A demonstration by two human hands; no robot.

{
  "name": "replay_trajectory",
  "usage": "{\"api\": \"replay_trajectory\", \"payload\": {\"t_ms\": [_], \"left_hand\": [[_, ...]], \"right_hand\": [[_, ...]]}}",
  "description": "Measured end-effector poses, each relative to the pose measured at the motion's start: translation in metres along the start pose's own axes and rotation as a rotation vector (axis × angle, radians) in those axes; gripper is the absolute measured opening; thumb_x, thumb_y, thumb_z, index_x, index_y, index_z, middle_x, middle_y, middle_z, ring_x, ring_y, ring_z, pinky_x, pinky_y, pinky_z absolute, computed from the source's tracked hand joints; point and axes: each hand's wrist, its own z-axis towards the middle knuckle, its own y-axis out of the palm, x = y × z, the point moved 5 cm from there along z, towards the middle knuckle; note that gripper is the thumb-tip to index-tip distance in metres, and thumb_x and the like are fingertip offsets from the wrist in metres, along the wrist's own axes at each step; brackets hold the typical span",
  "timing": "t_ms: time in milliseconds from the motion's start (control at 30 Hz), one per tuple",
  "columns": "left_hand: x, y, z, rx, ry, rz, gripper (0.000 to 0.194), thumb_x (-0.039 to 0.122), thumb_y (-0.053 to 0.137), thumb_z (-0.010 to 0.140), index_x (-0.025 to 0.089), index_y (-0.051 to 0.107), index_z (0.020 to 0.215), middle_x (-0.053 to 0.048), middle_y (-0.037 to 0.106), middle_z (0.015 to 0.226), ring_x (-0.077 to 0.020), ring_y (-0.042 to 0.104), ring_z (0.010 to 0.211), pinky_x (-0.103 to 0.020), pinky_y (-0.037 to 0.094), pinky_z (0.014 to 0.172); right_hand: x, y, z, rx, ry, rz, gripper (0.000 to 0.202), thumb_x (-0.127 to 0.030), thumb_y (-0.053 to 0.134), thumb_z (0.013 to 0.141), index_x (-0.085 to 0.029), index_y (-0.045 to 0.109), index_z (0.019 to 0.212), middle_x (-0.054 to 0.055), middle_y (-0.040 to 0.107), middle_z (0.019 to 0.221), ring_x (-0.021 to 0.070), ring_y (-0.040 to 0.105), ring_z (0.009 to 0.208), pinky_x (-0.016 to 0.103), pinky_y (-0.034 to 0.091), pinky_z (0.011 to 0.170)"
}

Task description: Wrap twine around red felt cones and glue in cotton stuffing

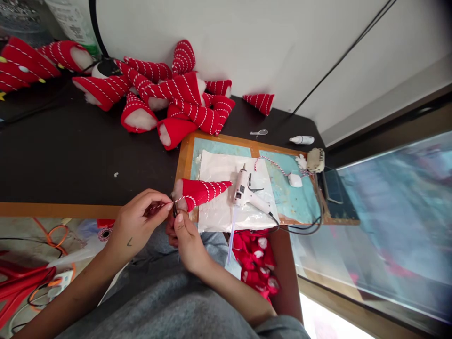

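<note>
A stuffed red felt cone (204, 192) lies with its tip toward the glue gun (244, 192), and a red-and-white twisted cord winds around it. My left hand (143, 221) pinches the cord's loose length beside the cone's wide, white-stuffed end. Close against it, my right hand (188, 239) is closed on a small dark tool (174, 207) that looks like thread snips, mostly covered by my fingers. The tool sits at the cord near the cone's base. Resting on a white plastic sheet (215, 219), the white glue gun has a clear glue stick (231, 240) sticking out of its back.
Several finished-looking cord-wrapped cones (176, 89) are heaped at the back. A short cord piece (271, 162), a white bottle (302, 140), a power adapter (315, 160) and a phone (333, 185) are at right. Below the table edge are red pieces (254, 268) and orange cables (52, 235).
</note>
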Motion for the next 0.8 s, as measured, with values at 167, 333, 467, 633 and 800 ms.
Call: {"api": "replay_trajectory", "payload": {"t_ms": [167, 333, 467, 633, 800], "left_hand": [[0.002, 0.000, 0.001, 0.017, 0.045, 0.051, 0.011, 0.028, 0.066, 0.099, 0.021, 0.070, 0.091, 0.001, 0.066, 0.087, -0.0129, 0.057, 0.069, -0.025, 0.044, 0.063], [0.004, -0.001, 0.003, 0.018, 0.064, 0.020, 0.011, 0.026, 0.064, 0.095, 0.021, 0.069, 0.086, 0.002, 0.065, 0.083, -0.0120, 0.055, 0.065, -0.024, 0.043, 0.059], [0.005, 0.000, 0.006, -0.024, -0.019, -0.062, 0.012, 0.029, 0.065, 0.091, 0.021, 0.067, 0.082, 0.002, 0.062, 0.076, -0.0123, 0.053, 0.061, -0.024, 0.042, 0.056], [-0.002, 0.001, 0.006, -0.085, -0.129, -0.163, 0.017, 0.036, 0.068, 0.091, 0.021, 0.068, 0.083, 0.002, 0.061, 0.074, -0.0136, 0.053, 0.063, -0.024, 0.043, 0.058], [-0.013, 0.002, 0.006, -0.132, -0.215, -0.252, 0.020, 0.041, 0.072, 0.087, 0.021, 0.069, 0.085, 0.001, 0.064, 0.078, -0.0142, 0.055, 0.067, -0.023, 0.043, 0.060]], "right_hand": [[-0.004, -0.001, 0.003, -0.063, -0.027, -0.237, 0.059, -0.079, 0.043, 0.102, -0.026, 0.064, 0.086, 0.001, 0.054, 0.074, 0.0204, 0.051, 0.072, 0.034, 0.047, 0.068], [-0.017, -0.001, 0.004, -0.108, -0.123, -0.455, 0.060, -0.076, 0.028, 0.106, -0.026, 0.048, 0.081, 0.001, 0.049, 0.076, 0.0186, 0.044, 0.069, 0.033, 0.034, 0.063], [-0.011, -0.003, 0.005, -0.117, -0.132, -0.424, 0.058, -0.074, 0.031, 0.107, -0.025, 0.045, 0.079, -0.001, 0.047, 0.073, 0.0166, 0.042, 0.065, 0.031, 0.031, 0.059], [-0.004, -0.006, 0.007, -0.134, -0.133, -0.386, 0.057, -0.072, 0.033, 0.108, -0.025, 0.048, 0.080, -0.002, 0.049, 0.073, 0.0157, 0.043, 0.065, 0.030, 0.033, 0.060], [-0.007, -0.005, 0.008, -0.145, -0.177, -0.456, 0.058, -0.074, 0.028, 0.107, -0.025, 0.045, 0.080, -0.001, 0.049, 0.073, 0.0165, 0.045, 0.066, 0.031, 0.034, 0.060]]}}
